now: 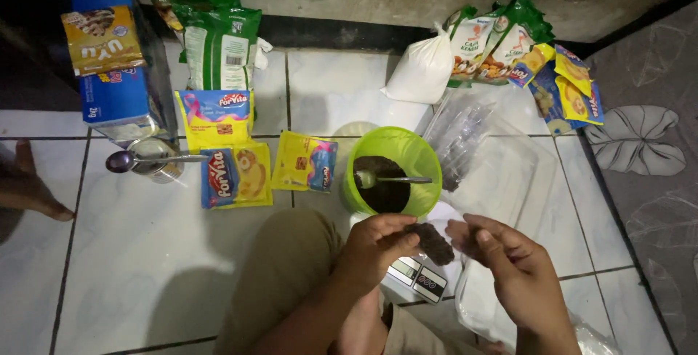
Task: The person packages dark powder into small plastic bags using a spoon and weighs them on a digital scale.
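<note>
My left hand (374, 244) pinches a dark brown lump of dough (432, 242) between thumb and fingers, above a small digital scale (418, 278). My right hand (509, 264) hovers beside the lump with fingers spread, its fingertips close to it and holding nothing. Just beyond the hands stands a green plastic bowl (404, 148) with dark brown mixture and a metal spoon (385, 179) resting inside.
On the white tiled floor (131, 253) lie yellow sachets (304, 161), a green bag (220, 44), a blue box (116, 71), a tin with a spoon (149, 158), a white powder bag (423, 71), clear plastic containers (502, 173) and more packets (560, 82). Another person's foot (29, 191) is at left.
</note>
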